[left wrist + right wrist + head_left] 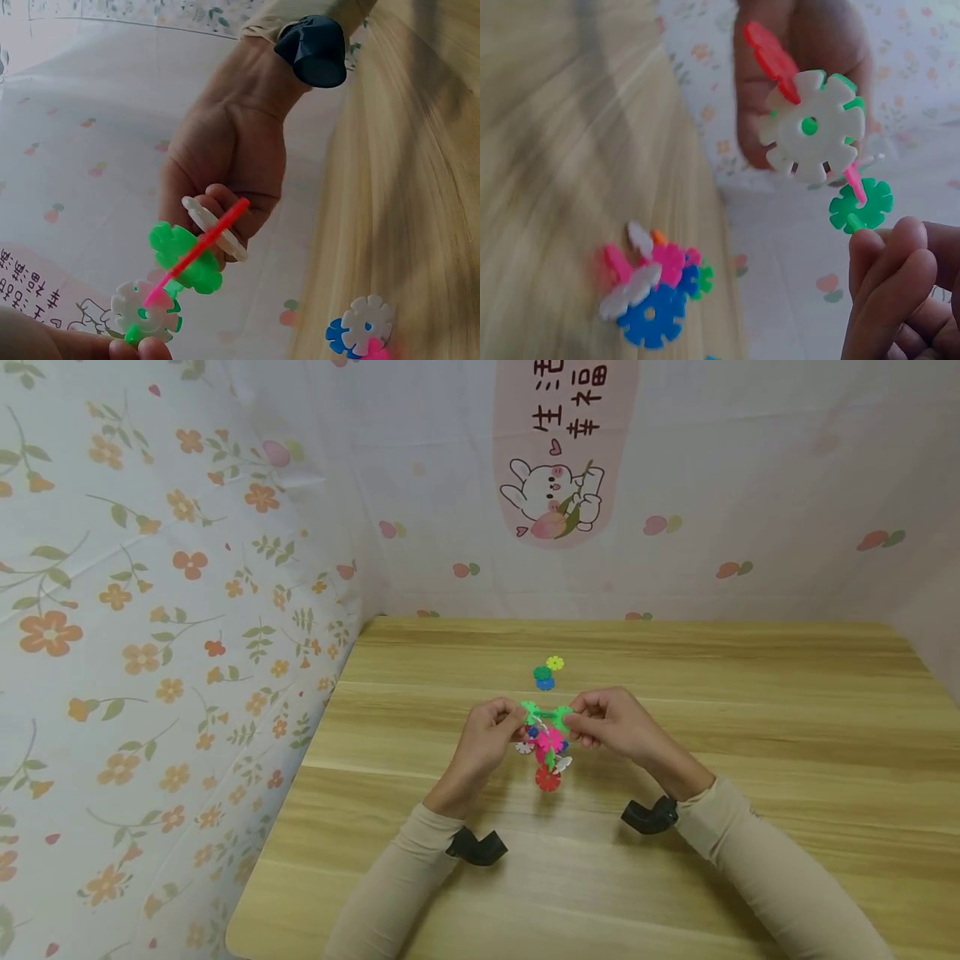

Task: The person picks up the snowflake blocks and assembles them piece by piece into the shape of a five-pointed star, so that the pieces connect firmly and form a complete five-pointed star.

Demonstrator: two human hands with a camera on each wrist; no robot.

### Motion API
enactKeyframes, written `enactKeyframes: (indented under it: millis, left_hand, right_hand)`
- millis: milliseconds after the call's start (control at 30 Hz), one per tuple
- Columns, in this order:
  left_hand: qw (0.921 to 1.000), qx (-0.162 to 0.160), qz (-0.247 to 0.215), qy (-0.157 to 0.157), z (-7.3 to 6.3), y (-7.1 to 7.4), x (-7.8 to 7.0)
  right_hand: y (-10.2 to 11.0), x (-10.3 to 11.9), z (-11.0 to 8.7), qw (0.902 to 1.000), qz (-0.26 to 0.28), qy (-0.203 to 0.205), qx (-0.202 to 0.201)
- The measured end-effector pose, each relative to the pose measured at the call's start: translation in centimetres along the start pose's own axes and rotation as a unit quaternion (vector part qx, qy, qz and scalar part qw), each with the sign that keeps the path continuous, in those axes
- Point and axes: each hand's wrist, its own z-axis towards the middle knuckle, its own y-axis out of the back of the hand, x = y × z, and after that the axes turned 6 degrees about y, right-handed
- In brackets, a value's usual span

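My left hand (489, 739) and right hand (615, 725) are raised over the table, holding a joined chain of slotted plastic snowflake discs between them. In the left wrist view, the left hand's fingers curl behind a green disc (184, 256), with a red disc (210, 238) edge-on across it and a white disc (144, 311) farther along. In the right wrist view, the right thumb and fingers pinch a green piece at the chain's end, beside another green disc (861, 205). The left fingertips are partly hidden by the discs.
A cluster of joined discs, with a blue disc (652, 316) and a pink disc (667, 262), lies on the wooden table (750, 710) below the hands. Farther back are loose yellow (555, 662), green (542, 673) and blue (546, 684) discs. Printed cloth (420, 485) hangs behind.
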Motion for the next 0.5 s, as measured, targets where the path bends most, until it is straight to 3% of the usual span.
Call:
enactKeyframes:
  millis: [100,300,500]
  left_hand:
    - [1.0000,0.001,-0.001,0.001,0.06,0.04,0.01]
    - [0.9999,0.005,-0.008,0.010,0.13,0.21,0.01]
    - [0.9998,0.010,-0.014,0.012,-0.05,0.26,-0.23]
  right_hand:
    - [-0.02,0.19,-0.05,0.9999,0.015,-0.007,-0.002]
    - [-0.05,0.21,0.00,0.9995,-0.028,0.011,-0.012]
    - [0.07,-0.01,0.03,0.9942,0.108,0.000,0.004]
